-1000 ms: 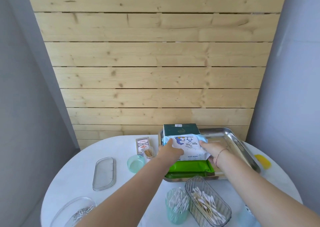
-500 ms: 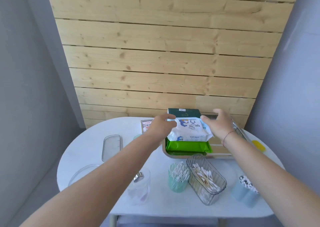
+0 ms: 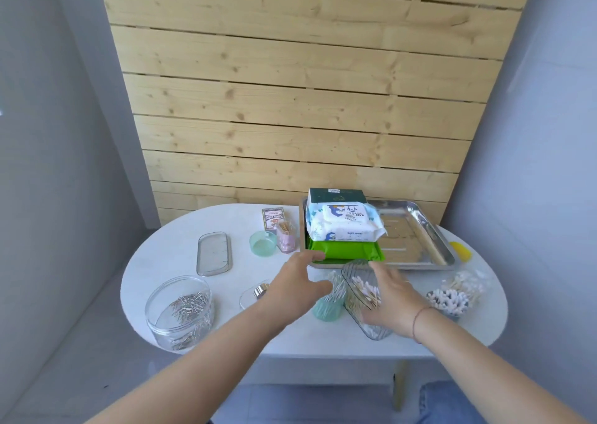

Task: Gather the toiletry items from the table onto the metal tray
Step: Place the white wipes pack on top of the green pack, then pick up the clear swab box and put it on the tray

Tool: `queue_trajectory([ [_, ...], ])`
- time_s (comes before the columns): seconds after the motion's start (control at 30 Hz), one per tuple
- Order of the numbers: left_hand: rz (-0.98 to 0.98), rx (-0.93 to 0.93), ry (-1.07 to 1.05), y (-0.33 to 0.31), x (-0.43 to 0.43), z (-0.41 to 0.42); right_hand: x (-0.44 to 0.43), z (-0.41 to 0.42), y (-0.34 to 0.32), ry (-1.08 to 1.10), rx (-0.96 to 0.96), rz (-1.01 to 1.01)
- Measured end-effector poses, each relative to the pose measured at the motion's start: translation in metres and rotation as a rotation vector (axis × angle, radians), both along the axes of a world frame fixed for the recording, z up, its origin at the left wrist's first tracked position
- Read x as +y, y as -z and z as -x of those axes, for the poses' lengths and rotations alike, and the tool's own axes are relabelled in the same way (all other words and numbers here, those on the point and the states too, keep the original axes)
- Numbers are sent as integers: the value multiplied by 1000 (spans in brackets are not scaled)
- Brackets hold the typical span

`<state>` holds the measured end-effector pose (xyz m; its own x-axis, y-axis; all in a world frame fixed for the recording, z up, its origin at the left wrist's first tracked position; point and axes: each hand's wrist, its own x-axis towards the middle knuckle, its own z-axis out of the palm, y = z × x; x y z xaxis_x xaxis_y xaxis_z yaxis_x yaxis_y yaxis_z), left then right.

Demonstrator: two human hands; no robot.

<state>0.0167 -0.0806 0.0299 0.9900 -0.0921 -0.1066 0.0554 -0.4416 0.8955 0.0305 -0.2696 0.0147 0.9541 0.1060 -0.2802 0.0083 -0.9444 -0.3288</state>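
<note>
arms: bare, no sleeves
right wrist: thin red string bracelet [image 3: 416, 322]
legs: blue jeans [image 3: 452, 402], just a bit showing

The right half of the metal tray [image 3: 420, 226] lies bare, open from above. Its left half is filled by a wipes pack [image 3: 344, 226] stacked on a green pack [image 3: 342, 250], with a dark green box [image 3: 337, 195] behind. Along the tray's near rim, a clear ribbed box of cotton swabs [image 3: 363, 294] and a teal cup of swabs [image 3: 328, 307] block a low approach.
</note>
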Motion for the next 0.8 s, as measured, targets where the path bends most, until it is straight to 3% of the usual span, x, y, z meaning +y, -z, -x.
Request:
queue_trajectory([
  [0.27,8,-17,73,0,-10,15,1,15,-5,124,-190,-42],
  [0.47,4,-56,159,-13,-5,2,-3,8,-55,2,-373,-88],
  [0.67,266,-103,216,-43,32,-23,29,-10,-112,-242,-233,-307],
  [0.8,229,-159,130,-53,93,-34,81,-29,-128,-386,-196,-347],
])
